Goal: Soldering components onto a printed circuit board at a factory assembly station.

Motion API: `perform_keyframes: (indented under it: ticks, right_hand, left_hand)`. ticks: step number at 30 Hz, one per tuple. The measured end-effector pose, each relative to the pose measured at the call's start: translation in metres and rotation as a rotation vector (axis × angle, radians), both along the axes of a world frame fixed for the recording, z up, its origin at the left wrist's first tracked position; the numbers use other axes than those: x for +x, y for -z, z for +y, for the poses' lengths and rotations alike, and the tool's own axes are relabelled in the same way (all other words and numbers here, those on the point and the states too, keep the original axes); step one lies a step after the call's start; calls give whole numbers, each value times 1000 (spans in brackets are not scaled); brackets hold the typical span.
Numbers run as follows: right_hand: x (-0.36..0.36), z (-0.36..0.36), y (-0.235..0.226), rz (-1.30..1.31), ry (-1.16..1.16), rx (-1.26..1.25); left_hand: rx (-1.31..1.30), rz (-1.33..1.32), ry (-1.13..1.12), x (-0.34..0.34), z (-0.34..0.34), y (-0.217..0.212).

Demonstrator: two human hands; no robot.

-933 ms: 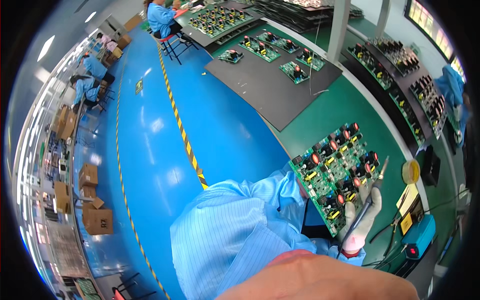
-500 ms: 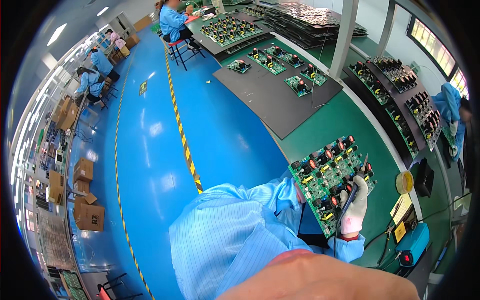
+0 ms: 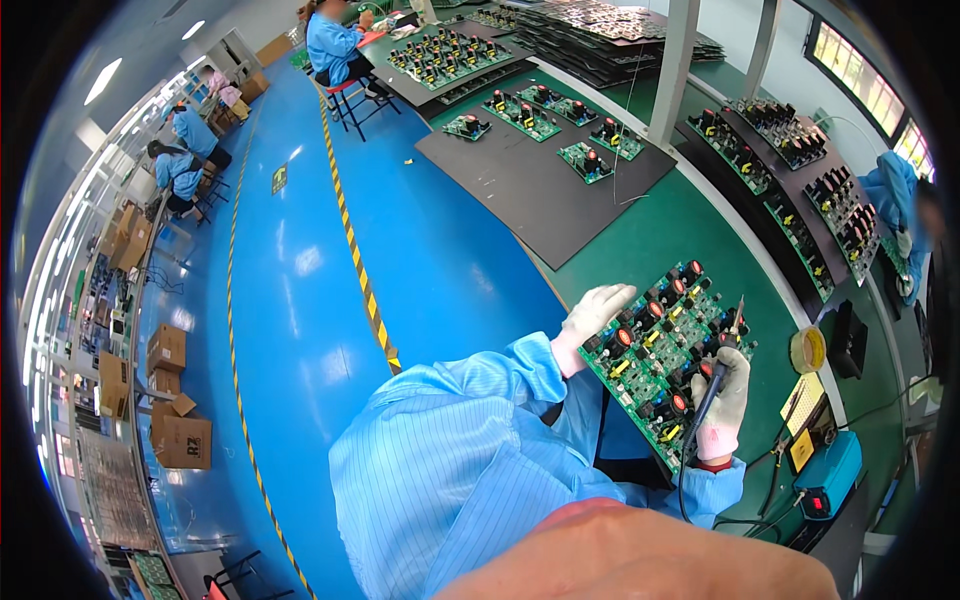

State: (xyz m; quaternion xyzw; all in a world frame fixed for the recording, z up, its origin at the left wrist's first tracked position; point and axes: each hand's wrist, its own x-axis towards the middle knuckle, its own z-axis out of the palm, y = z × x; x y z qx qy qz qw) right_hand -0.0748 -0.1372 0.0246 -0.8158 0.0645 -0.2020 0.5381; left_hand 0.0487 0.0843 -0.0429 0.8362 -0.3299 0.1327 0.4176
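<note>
Head view, the only one on record: I sit at a green bench point(image 3: 690, 235) with a green circuit board point(image 3: 665, 360) lying just in front of me, at about 3 o'clock from frame centre. My left hand point(image 3: 595, 312), white-gloved, rests on the board's 10 o'clock corner, fingers loosely curled over its edge and steadying it; it pinches nothing that I can see. My right hand point(image 3: 722, 405), also gloved, is wrapped firmly round a soldering iron point(image 3: 722, 362), held pen-fashion, with the tip pointing to 12 o'clock over the board's right edge. Whether the tip touches a joint, I cannot tell.

At 4 o'clock from the board stand a blue soldering station point(image 3: 828, 475) and a yellow round tin point(image 3: 807, 349). A black mat point(image 3: 540, 185) with smaller boards lies at 12 o'clock.

Judgement: the step in hand is soldering on the populated board. The next move calls for a steady left-hand hold and a fine placement of the tip among tightly packed tall components.
</note>
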Motion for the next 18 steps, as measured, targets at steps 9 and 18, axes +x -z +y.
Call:
perform_keyframes:
  ticks: [9,18]
  right_hand:
    - [-10,-24,25,-24,-32,-198]
    - [-27,-3,3,-33,311,-259]
  left_hand:
    - [332,-339,118,13,-8,-9]
    - [61,194,364,70,-21,-30]
